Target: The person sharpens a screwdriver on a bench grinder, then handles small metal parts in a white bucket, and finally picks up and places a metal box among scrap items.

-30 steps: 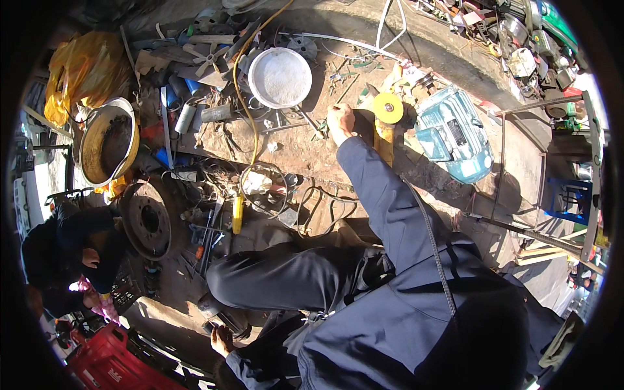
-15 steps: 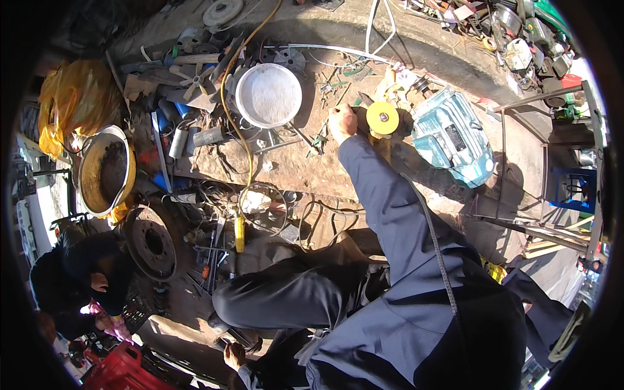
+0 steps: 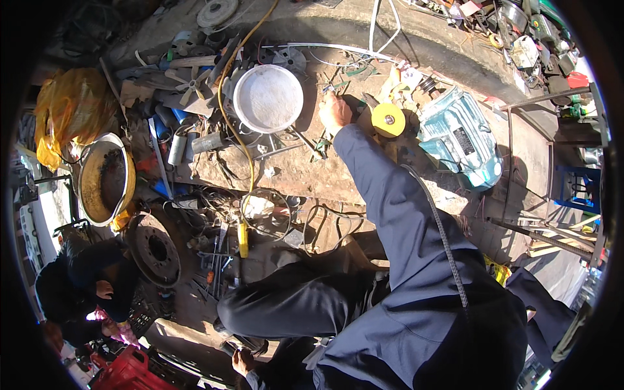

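Note:
My right hand [image 3: 335, 113] reaches out over the worktop, fingers closed around a small bit I cannot make out, next to scattered thin scraps [image 3: 317, 151]. Just right of it stands a yellow round disc [image 3: 389, 120] with a dark hub. Beyond that sits a pale teal machine casing [image 3: 460, 138] with a ribbed top. A white shallow basin [image 3: 268, 97] lies to the left of this hand. Low in the view, beside my bent leg, my left hand [image 3: 243, 361] has its fingers curled around something dark, mostly hidden.
A yellow cable [image 3: 246, 145] runs across the worktop to a yellow connector [image 3: 243, 240]. Left are a yellow-rimmed tub [image 3: 97, 188], a rusty wheel rim [image 3: 156, 248] and a yellow bag [image 3: 75, 110]. Another person [image 3: 88, 286] crouches at lower left. A metal frame [image 3: 509, 153] stands right.
My right hand has moved slightly up and left, with its fingertips stretched toward the small scraps. The whole view has shifted a little. My left hand stays low beside my leg.

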